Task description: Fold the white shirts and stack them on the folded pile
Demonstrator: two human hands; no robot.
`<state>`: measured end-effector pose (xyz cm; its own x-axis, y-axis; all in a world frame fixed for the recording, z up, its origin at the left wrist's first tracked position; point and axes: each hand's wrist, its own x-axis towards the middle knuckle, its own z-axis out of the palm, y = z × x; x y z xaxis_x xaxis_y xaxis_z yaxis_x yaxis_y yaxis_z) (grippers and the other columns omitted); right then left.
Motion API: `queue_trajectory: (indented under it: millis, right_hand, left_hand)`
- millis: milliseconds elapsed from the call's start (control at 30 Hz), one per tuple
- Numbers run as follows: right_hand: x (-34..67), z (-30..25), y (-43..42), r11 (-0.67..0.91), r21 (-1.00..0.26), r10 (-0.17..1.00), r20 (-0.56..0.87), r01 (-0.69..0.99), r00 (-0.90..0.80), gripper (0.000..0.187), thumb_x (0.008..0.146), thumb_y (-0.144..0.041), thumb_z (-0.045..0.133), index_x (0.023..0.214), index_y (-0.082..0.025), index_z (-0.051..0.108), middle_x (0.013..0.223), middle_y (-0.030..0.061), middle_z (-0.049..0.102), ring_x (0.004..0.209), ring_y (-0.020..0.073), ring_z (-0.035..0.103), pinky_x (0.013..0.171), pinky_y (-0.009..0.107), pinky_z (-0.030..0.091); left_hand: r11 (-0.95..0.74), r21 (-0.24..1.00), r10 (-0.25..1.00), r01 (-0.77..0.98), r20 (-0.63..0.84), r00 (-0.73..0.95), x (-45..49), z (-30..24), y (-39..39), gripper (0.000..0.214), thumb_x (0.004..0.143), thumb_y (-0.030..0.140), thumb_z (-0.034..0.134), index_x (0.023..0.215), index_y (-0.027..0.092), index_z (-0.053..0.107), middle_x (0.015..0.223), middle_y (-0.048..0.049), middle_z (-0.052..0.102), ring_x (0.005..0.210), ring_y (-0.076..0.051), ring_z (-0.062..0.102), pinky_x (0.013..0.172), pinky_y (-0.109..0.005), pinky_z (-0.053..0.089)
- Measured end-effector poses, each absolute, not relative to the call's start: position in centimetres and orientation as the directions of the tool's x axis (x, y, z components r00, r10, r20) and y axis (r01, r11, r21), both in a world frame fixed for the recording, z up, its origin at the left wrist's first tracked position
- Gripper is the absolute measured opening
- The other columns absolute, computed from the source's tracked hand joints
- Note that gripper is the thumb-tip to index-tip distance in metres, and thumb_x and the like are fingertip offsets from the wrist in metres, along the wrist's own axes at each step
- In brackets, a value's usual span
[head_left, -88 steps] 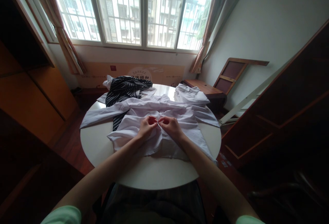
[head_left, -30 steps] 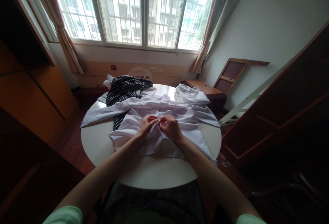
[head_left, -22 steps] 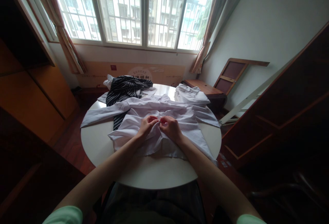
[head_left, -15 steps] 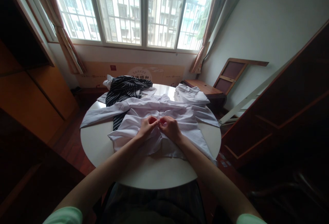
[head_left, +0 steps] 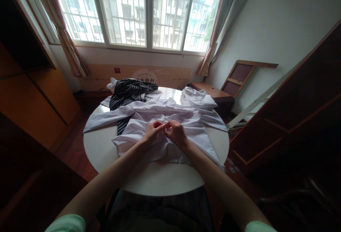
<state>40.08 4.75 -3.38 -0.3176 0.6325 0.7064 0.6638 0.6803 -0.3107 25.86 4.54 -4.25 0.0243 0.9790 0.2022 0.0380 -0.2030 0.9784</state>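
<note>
A white long-sleeved shirt [head_left: 191, 146] lies spread over the round white table [head_left: 160, 182], its sleeves stretched out to both sides and its hem toward me. At the middle of its front, my left hand [head_left: 153, 131] pinches the cloth between thumb and fingers. Right beside it, my right hand [head_left: 176, 131] grips the same front edge, the fingertips of both hands meeting. Whether a button sits between the fingertips is too small to make out.
Behind the shirt, a black-and-white striped garment [head_left: 125, 93] lies heaped at the back left. Folded white clothes [head_left: 198, 97] are stacked at the back right. A small wooden table [head_left: 210, 91] stands beyond, and a dark wooden panel [head_left: 287, 118] rises on the right.
Both hands stay at the shirt's front with only slight finger movement. The shirt and the other garments lie as before.
</note>
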Motion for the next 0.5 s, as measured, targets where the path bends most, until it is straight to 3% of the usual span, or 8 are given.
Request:
queue_trajectory:
  millis: [200, 500]
  right_hand:
    - [40.0, -3.4, 4.7, 0.664, -0.336, 0.652, 0.698, 0.668, -0.297, 0.010, 0.070, -0.014, 0.056, 0.062, -0.019, 0.052, 0.063, 0.0022, 0.057, 0.063, 0.0153, 0.053, 0.062, 0.026, 0.042]
    - [40.1, -3.8, 4.9, 0.685, -0.376, 0.654, 0.695, 0.624, -0.299, 0.005, 0.072, -0.014, 0.056, 0.069, -0.017, 0.056, 0.066, 0.0026, 0.059, 0.065, 0.0147, 0.054, 0.064, 0.025, 0.043]
  left_hand:
    - [-0.134, 0.989, 0.991, 0.062, 0.134, 0.013, 25.9, -3.0, 3.2, 0.022, 0.062, 0.037, 0.066, 0.063, 0.015, 0.061, 0.056, 0.0014, 0.054, 0.054, -0.011, 0.047, 0.047, -0.020, 0.035]
    - [-0.154, 0.985, 0.988, 0.076, 0.154, -0.001, 25.9, -3.0, 3.2, 0.023, 0.061, 0.035, 0.067, 0.062, 0.013, 0.060, 0.057, 0.0013, 0.055, 0.052, -0.009, 0.047, 0.047, -0.019, 0.035]
